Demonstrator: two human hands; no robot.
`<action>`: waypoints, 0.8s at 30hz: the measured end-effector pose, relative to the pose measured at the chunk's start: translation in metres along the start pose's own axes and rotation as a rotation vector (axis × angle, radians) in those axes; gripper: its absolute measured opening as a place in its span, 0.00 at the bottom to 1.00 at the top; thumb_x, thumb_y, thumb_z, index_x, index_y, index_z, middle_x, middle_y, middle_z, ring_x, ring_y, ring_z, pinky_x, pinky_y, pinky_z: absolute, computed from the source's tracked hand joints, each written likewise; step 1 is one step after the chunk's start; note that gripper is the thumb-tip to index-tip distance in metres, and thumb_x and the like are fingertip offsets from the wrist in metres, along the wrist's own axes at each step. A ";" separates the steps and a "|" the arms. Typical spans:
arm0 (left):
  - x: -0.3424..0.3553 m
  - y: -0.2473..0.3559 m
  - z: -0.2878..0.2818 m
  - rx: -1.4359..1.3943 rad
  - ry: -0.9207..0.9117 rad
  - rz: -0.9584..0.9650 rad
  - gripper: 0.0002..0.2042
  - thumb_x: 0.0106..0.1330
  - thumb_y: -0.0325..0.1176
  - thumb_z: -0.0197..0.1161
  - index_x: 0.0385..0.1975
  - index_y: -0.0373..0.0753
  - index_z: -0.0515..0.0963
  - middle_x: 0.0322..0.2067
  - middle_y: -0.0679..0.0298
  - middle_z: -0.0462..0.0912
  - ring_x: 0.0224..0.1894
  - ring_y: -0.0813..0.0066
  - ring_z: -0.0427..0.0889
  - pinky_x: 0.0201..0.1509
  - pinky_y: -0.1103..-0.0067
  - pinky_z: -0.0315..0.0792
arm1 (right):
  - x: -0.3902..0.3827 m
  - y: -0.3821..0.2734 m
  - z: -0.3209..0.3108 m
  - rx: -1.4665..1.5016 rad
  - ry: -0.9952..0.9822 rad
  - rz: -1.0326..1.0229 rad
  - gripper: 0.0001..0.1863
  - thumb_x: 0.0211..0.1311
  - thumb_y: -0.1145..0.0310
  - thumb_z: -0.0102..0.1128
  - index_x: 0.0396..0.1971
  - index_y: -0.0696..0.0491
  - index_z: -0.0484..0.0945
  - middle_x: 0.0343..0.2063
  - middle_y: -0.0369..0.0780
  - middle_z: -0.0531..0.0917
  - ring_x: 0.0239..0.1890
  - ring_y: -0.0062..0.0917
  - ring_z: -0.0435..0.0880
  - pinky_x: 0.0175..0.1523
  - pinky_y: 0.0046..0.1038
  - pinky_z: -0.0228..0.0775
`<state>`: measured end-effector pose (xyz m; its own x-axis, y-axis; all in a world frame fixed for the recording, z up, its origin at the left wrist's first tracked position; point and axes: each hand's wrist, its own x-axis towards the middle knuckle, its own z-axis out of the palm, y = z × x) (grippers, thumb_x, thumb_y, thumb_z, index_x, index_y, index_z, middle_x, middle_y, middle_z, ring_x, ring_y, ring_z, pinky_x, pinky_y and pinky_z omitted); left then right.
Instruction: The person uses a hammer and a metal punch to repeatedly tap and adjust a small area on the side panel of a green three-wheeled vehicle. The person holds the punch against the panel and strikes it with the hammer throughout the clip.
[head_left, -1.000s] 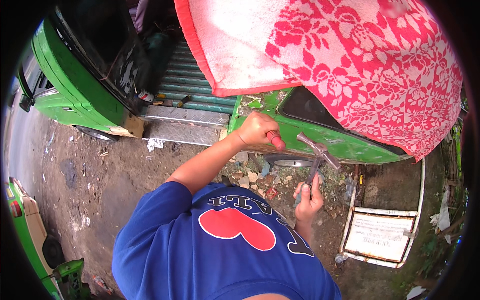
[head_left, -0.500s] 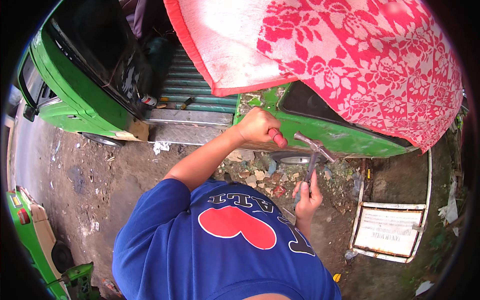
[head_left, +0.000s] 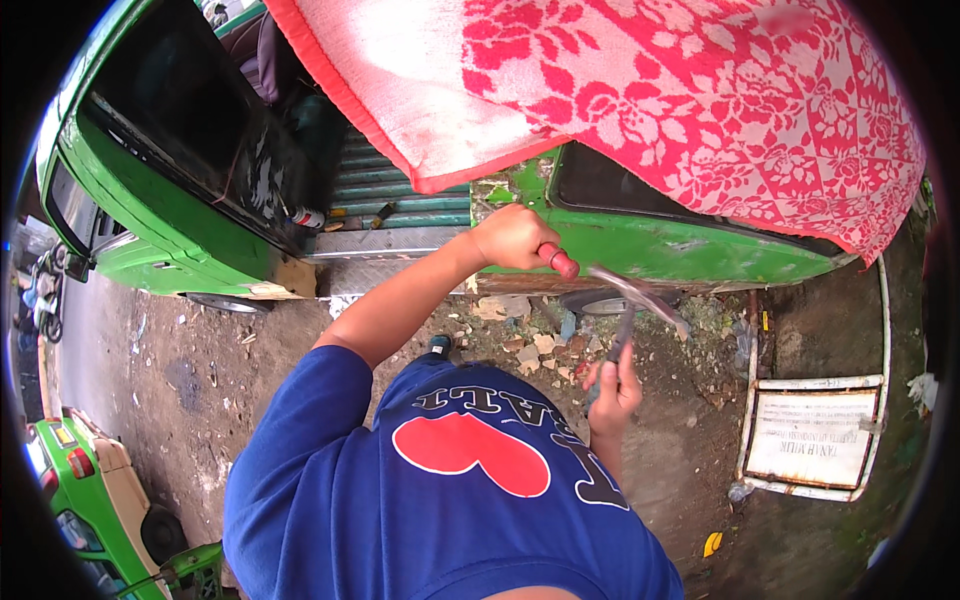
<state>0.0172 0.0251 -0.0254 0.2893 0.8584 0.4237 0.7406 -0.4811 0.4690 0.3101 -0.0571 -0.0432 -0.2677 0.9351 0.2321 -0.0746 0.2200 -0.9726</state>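
My left hand (head_left: 508, 240) is closed around a red-handled tool (head_left: 560, 262), held at the green body panel (head_left: 690, 258) below a dark window; its far end is hidden by my hand. My right hand (head_left: 612, 398), lower down, is closed on the handle of a metal hammer (head_left: 640, 298). The hammer's head is blurred and lies just right of the red handle's end; whether they touch I cannot tell. A pink-and-white floral blanket (head_left: 700, 80) drapes over the vehicle above the window.
The open doorway has a ribbed floor (head_left: 390, 170) and metal step (head_left: 390, 265). A green door (head_left: 160, 230) stands left. Rubble (head_left: 535, 350) litters the ground below. A white metal-framed sign (head_left: 800, 440) lies right, another green vehicle (head_left: 85, 470) lower left, motorbikes (head_left: 45, 290) at far left.
The view has shifted, so the blanket and vehicle sit higher and the sign further right. My left hand has risen slightly in the picture. The hammer head, sharper earlier, is now motion-blurred.
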 end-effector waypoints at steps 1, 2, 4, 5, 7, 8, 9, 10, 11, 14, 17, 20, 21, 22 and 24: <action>0.000 0.000 0.003 0.011 -0.016 0.002 0.04 0.46 0.34 0.65 0.16 0.46 0.77 0.15 0.60 0.76 0.19 0.55 0.77 0.23 0.65 0.70 | 0.001 0.004 -0.003 -0.045 -0.022 0.000 0.24 0.69 0.74 0.48 0.63 0.65 0.63 0.22 0.35 0.74 0.23 0.16 0.71 0.27 0.21 0.67; -0.001 -0.001 0.007 0.021 -0.031 0.003 0.03 0.46 0.34 0.64 0.16 0.46 0.77 0.15 0.60 0.76 0.19 0.56 0.77 0.23 0.65 0.70 | 0.002 0.008 -0.008 -0.089 -0.043 -0.001 0.24 0.69 0.74 0.48 0.63 0.64 0.63 0.22 0.35 0.74 0.23 0.16 0.70 0.27 0.20 0.67; 0.000 -0.002 0.009 0.033 -0.034 -0.003 0.03 0.46 0.33 0.64 0.16 0.45 0.77 0.15 0.60 0.76 0.19 0.56 0.77 0.24 0.65 0.70 | 0.001 0.005 -0.009 -0.054 0.014 -0.014 0.24 0.68 0.74 0.48 0.63 0.63 0.63 0.21 0.33 0.74 0.21 0.15 0.69 0.26 0.19 0.65; 0.001 -0.002 0.008 0.034 -0.022 -0.011 0.03 0.46 0.33 0.64 0.16 0.45 0.77 0.15 0.60 0.77 0.19 0.56 0.77 0.24 0.65 0.70 | 0.000 0.003 -0.006 0.030 0.070 -0.015 0.24 0.68 0.74 0.48 0.63 0.63 0.63 0.20 0.33 0.73 0.21 0.14 0.69 0.26 0.19 0.65; 0.005 -0.004 0.008 0.052 -0.047 -0.037 0.04 0.48 0.35 0.64 0.16 0.45 0.77 0.16 0.60 0.77 0.21 0.56 0.78 0.25 0.65 0.71 | -0.004 0.000 0.002 0.196 0.182 -0.021 0.24 0.68 0.75 0.48 0.63 0.63 0.64 0.20 0.33 0.73 0.20 0.14 0.69 0.26 0.19 0.65; 0.007 -0.005 0.009 0.069 -0.085 -0.054 0.05 0.49 0.37 0.64 0.17 0.45 0.78 0.17 0.60 0.78 0.22 0.55 0.78 0.26 0.64 0.72 | -0.003 0.006 0.004 -0.004 0.086 -0.012 0.24 0.68 0.75 0.48 0.63 0.63 0.64 0.19 0.32 0.72 0.20 0.14 0.69 0.25 0.19 0.65; 0.008 -0.005 0.009 0.086 -0.123 -0.072 0.07 0.50 0.39 0.64 0.18 0.45 0.78 0.18 0.59 0.79 0.23 0.55 0.79 0.28 0.64 0.73 | -0.007 0.012 0.003 -0.022 0.075 0.005 0.24 0.68 0.75 0.47 0.63 0.63 0.64 0.19 0.32 0.72 0.20 0.14 0.69 0.25 0.19 0.65; 0.009 -0.006 0.010 0.096 -0.116 -0.061 0.07 0.50 0.39 0.64 0.18 0.45 0.78 0.18 0.60 0.79 0.23 0.55 0.79 0.28 0.64 0.73 | -0.008 0.017 0.003 -0.036 0.058 0.015 0.24 0.68 0.75 0.47 0.63 0.63 0.63 0.19 0.32 0.72 0.20 0.14 0.69 0.25 0.19 0.65; 0.009 -0.005 0.013 0.105 -0.110 -0.050 0.07 0.50 0.39 0.64 0.18 0.45 0.78 0.18 0.60 0.79 0.23 0.55 0.79 0.28 0.64 0.73 | -0.008 0.021 0.002 -0.050 0.040 0.025 0.24 0.68 0.75 0.47 0.63 0.62 0.63 0.19 0.32 0.72 0.20 0.14 0.69 0.25 0.19 0.66; 0.011 -0.004 0.013 0.106 -0.123 -0.093 0.06 0.50 0.39 0.64 0.18 0.45 0.77 0.18 0.59 0.80 0.23 0.55 0.80 0.29 0.64 0.74 | -0.003 0.008 0.003 0.110 0.143 -0.022 0.24 0.67 0.76 0.48 0.63 0.60 0.65 0.18 0.32 0.72 0.20 0.13 0.69 0.25 0.18 0.64; 0.012 -0.001 0.017 0.122 -0.157 -0.113 0.06 0.51 0.38 0.63 0.19 0.45 0.77 0.19 0.58 0.80 0.24 0.55 0.80 0.30 0.64 0.74 | 0.004 0.022 -0.001 -0.092 0.065 -0.002 0.24 0.67 0.76 0.48 0.63 0.60 0.65 0.18 0.32 0.72 0.20 0.13 0.69 0.25 0.18 0.64; 0.013 -0.003 0.018 0.138 -0.153 -0.144 0.07 0.52 0.39 0.62 0.19 0.45 0.78 0.19 0.59 0.80 0.24 0.55 0.81 0.31 0.64 0.75 | 0.003 0.019 -0.009 -0.027 0.159 -0.049 0.25 0.67 0.77 0.48 0.64 0.59 0.64 0.18 0.31 0.72 0.21 0.12 0.69 0.26 0.18 0.64; 0.013 -0.005 0.017 0.141 -0.145 -0.162 0.07 0.52 0.39 0.62 0.19 0.45 0.78 0.19 0.59 0.80 0.25 0.55 0.81 0.31 0.64 0.75 | 0.004 0.018 -0.006 -0.010 0.154 -0.041 0.25 0.68 0.76 0.47 0.64 0.59 0.63 0.18 0.31 0.71 0.21 0.13 0.69 0.26 0.18 0.64; 0.014 -0.004 0.019 0.140 -0.144 -0.146 0.08 0.52 0.40 0.62 0.18 0.45 0.78 0.19 0.58 0.81 0.25 0.55 0.81 0.31 0.64 0.75 | 0.001 0.015 -0.004 -0.003 0.151 -0.029 0.25 0.69 0.75 0.47 0.65 0.59 0.62 0.19 0.31 0.71 0.21 0.13 0.69 0.26 0.18 0.64; 0.010 -0.003 0.028 0.134 -0.150 -0.131 0.06 0.50 0.38 0.65 0.19 0.44 0.79 0.19 0.59 0.80 0.23 0.55 0.80 0.29 0.65 0.74 | -0.002 0.021 -0.001 -0.121 0.009 0.106 0.25 0.70 0.74 0.46 0.66 0.59 0.60 0.19 0.31 0.71 0.20 0.13 0.69 0.26 0.19 0.65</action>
<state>0.0348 0.0403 -0.0447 0.2645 0.9338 0.2411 0.8491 -0.3440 0.4009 0.3105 -0.0543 -0.0646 -0.2591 0.9572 0.1287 0.0703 0.1515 -0.9859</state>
